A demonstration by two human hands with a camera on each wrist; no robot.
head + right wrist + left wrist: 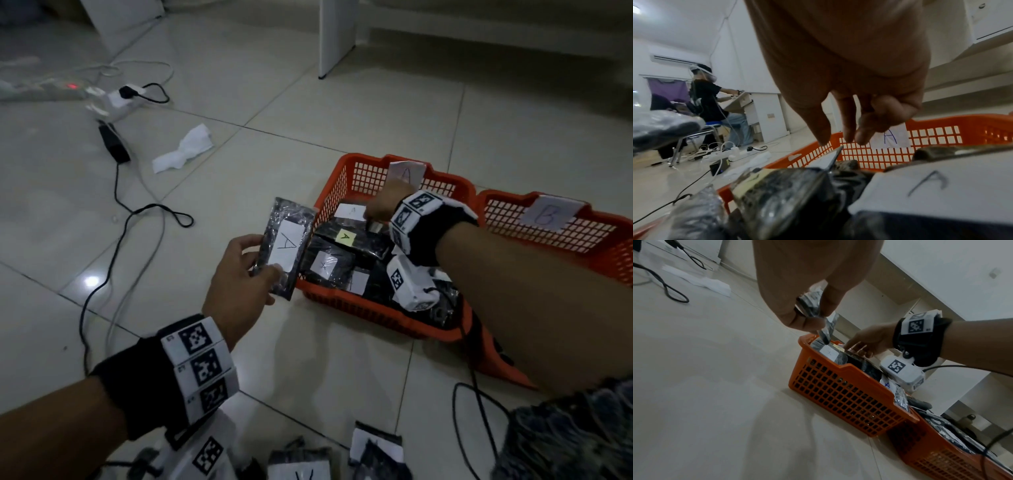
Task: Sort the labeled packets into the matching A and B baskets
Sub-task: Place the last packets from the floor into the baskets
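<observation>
Unsorted packets (pixel 301 467) lie on the tiled floor (pixel 342 113) at the bottom edge of the head view, nearest the camera, dark wrappers with white paper labels. Just above them the left hand (pixel 236 284) holds one packet (pixel 286 248) beside the near left corner of the A basket (pixel 337 181), thumb and fingers (pixel 245 241) pinching its lower end; the left wrist view shows the same pinch on crinkled film. Its white label bears a handwritten A. The packet looks flat and light, its glossy wrap likely slippery and soft enough to buckle, so a hold across the short end or by both long edges seems safest. The right hand (pixel 382 204) is over the orange A basket, fingers loosely curled and pointing down at the packets already inside (pixel 346 245); the right wrist view shows them holding nothing, though whether they touch the pile cannot be told. Those packets carry A labels, one on yellow paper. The B basket (pixel 507 205), tagged with a paper B, stands touching the first on its right. A crumpled tissue (pixel 185 147) and black cables (pixel 137 212) lie farther off on the floor.
</observation>
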